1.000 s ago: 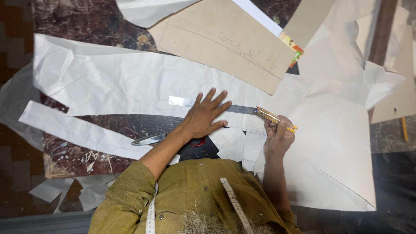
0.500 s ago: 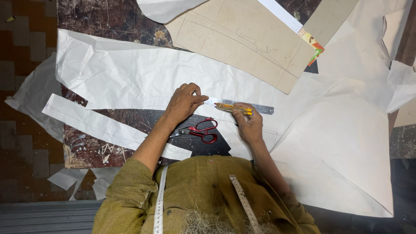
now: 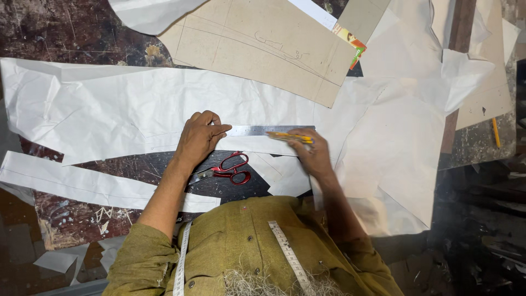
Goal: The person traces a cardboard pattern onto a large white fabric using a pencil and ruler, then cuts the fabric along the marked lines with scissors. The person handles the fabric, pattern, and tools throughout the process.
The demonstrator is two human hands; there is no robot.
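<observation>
Centre frame: left hand (image 3: 198, 138) pressing flat steel ruler (image 3: 257, 130) onto crumpled white paper sheet (image 3: 126, 109); right hand (image 3: 310, 153) gripping yellow pencil (image 3: 290, 136) along ruler edge. Red-handled scissors (image 3: 227, 170) just below.

A dark, scratched and paint-stained worktable (image 3: 71, 33) fills the view, its worn top mottled brown and black. At the left edge, reddish-brown floor tiles (image 3: 13, 219) show. The right side falls into deep shadow, while even light covers the middle.
</observation>
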